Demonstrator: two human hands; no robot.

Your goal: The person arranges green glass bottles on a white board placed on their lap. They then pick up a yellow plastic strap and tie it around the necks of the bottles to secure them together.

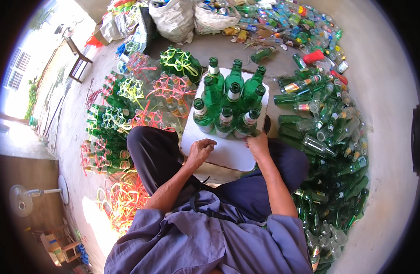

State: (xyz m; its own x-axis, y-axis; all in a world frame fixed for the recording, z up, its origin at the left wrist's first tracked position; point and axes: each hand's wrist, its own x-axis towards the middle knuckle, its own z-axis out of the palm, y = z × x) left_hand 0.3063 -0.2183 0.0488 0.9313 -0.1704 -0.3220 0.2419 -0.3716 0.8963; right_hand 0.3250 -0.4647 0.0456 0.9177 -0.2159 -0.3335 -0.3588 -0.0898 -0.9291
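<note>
Several upright green glass bottles (233,98) stand close together on a white board (205,153) between my bent legs. My left hand (200,150) rests over the board's front left, its fingers curled closed; whether they hold anything is hidden. My right hand (256,145) is at the board's front right, against the base of the nearest right bottle (245,124), fingers curled and partly hidden, so what it grips is unclear.
Banded bottle bundles (109,137) and tangled plastic straps (128,201) lie left. Loose bottles (324,128) pile along the right wall; sacks (169,18) and more bottles lie behind. A chair (77,61) and a fan (23,201) stand at the far left.
</note>
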